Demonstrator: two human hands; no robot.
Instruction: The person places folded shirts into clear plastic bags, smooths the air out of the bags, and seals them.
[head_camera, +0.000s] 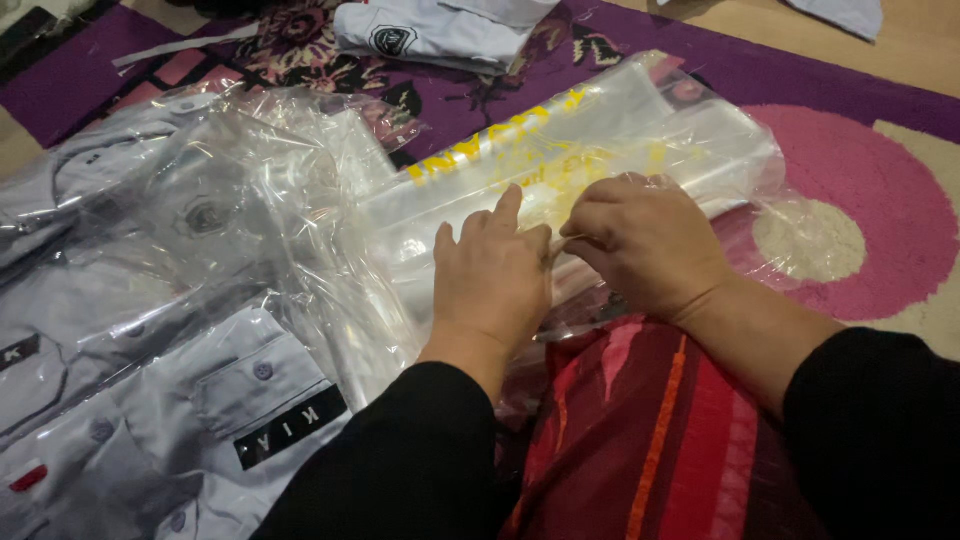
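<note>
A stack of clear plastic bags (640, 130) with yellow print lies on the rug in front of me. My left hand (490, 275) rests flat on its near end, fingers together and pointing away. My right hand (645, 245) is right beside it, its fingertips pinching the edge of a clear bag at the top of the stack. Both arms wear black sleeves.
Folded grey shirts (150, 380) in clear wrap lie at the left, under loose crumpled plastic (250, 200). Another folded white shirt (430, 30) lies at the far side. A purple and pink rug (870, 200) covers the floor. Red striped cloth (650, 440) lies over my lap.
</note>
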